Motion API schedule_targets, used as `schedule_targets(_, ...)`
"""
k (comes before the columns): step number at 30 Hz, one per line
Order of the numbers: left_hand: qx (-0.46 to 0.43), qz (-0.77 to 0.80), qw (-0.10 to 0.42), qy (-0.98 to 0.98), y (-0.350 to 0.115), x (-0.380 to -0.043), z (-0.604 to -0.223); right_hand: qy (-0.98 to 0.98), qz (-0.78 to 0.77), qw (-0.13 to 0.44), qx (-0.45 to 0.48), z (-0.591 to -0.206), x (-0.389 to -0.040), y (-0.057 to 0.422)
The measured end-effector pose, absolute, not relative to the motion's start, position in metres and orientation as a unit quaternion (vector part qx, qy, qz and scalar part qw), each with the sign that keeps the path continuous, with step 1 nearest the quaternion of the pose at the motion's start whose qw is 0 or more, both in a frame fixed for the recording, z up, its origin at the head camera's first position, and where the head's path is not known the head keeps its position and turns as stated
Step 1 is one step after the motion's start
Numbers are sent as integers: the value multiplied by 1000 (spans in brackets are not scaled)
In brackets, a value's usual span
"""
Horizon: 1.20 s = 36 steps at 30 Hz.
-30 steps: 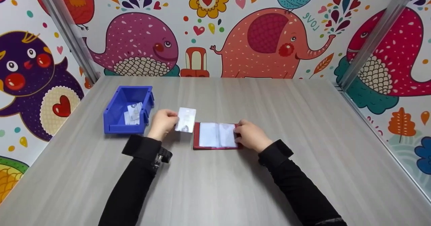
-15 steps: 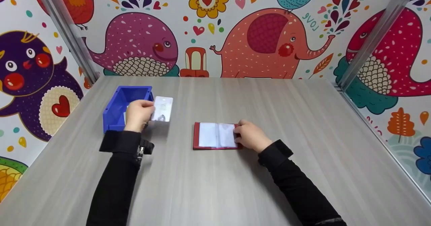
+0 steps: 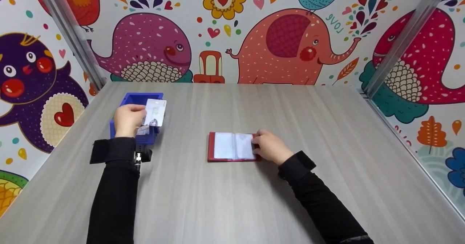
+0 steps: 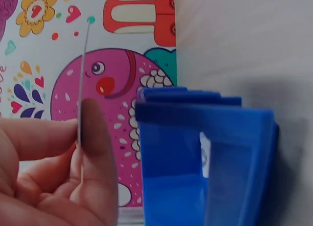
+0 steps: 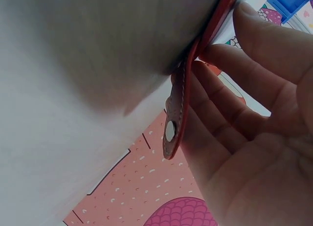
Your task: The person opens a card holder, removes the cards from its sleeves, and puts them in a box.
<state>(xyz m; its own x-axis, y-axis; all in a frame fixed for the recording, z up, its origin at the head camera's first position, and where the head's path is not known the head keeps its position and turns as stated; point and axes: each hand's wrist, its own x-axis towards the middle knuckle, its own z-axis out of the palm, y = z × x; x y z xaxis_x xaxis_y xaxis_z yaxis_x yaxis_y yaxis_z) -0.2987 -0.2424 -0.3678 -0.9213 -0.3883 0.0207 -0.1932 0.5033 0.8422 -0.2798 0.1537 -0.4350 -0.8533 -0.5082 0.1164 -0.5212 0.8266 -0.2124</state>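
Observation:
My left hand [image 3: 129,120] pinches a white card [image 3: 155,112] between thumb and fingers, over the blue bin [image 3: 147,139]. Grey printing shows on the card's face. In the left wrist view the card [image 4: 83,64] appears edge-on, with the bin [image 4: 205,116] beside it. Other white cards [image 3: 143,130] lie inside the bin, partly hidden by the hand. A red card holder [image 3: 211,147] lies spread on the table with clear sleeves showing. At its right edge my right hand [image 3: 272,146] grips the cover. The holder's strap [image 5: 178,113] with a metal snap hangs beside the fingers.
The grey wood-grain table [image 3: 232,200] extends around the bin and the holder. Walls with printed cartoon animals [image 3: 283,47] enclose the back and sides. Metal posts [image 3: 67,36] stand at the back corners.
My left hand has moved left with the card, from beside the card holder to above the blue bin. The right hand and the card holder have stayed in place.

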Motion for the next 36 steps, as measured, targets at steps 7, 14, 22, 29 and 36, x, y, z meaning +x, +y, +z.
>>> schedule_targets(7, 203, -487, 101, -844, -255, -300, -369, -955, 123, 28, 270, -435, -279, 154)
schedule_targets(14, 241, -496, 119, -825, -264, -301, -367, -953, 123, 27, 274, -434, -279, 155)
schedule_targets(22, 273, -474, 156, -823, -274, -302, -372, -953, 122, 30, 277, -434, -279, 154)
schedule_targets(29, 278, -466, 165, -824, -271, -303, -377, -953, 122, 28, 276, -433, -278, 154)
schedule_targets(36, 267, -459, 176, -829, -266, -303, -381, -948, 117, 42, 292, -434, -278, 155)
